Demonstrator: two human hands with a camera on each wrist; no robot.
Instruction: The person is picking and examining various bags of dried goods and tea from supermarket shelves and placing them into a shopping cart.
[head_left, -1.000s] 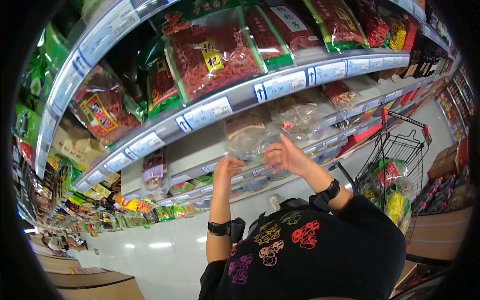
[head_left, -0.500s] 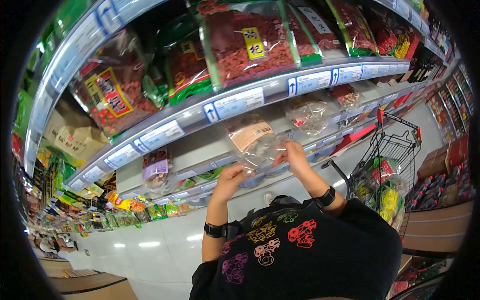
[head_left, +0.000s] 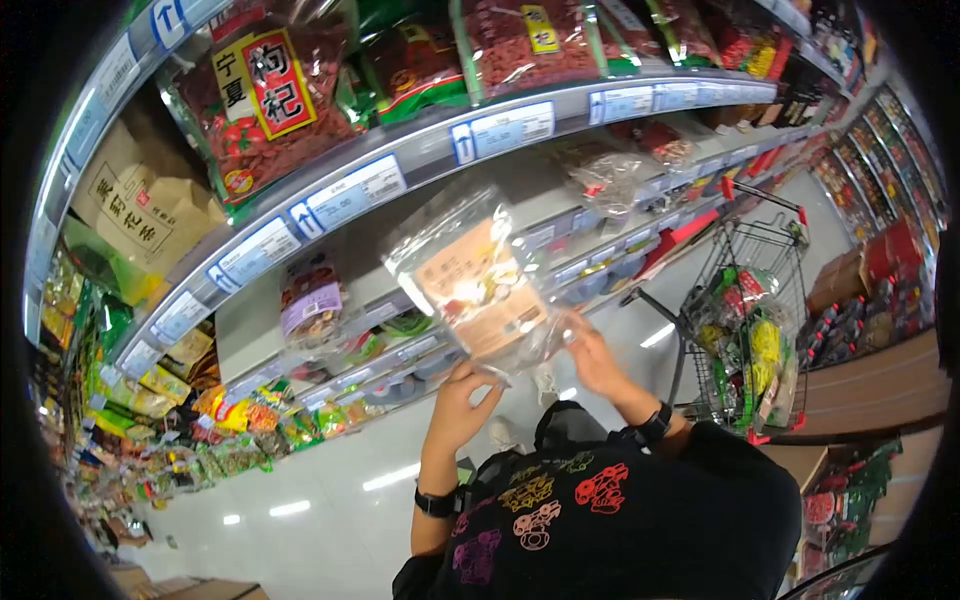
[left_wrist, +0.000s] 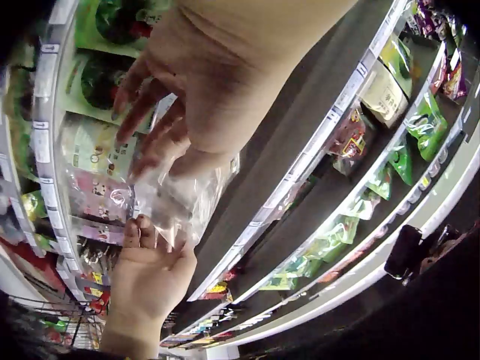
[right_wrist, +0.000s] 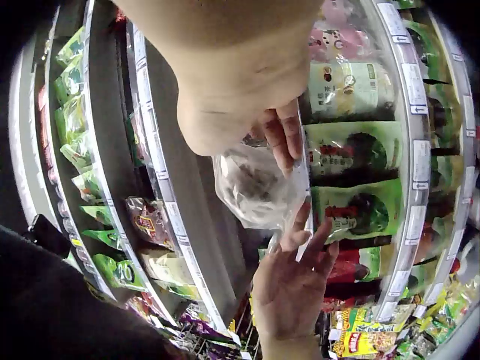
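Left hand (head_left: pixel 462 408) and right hand (head_left: pixel 598 362) pinch the near end of the clear bag (head_left: pixel 487 300), at twelve o'clock — lifting it off the shelf (head_left: pixel 535 205) looks done, though it isn't in the cart (head_left: pixel 765 200) at two o'clock
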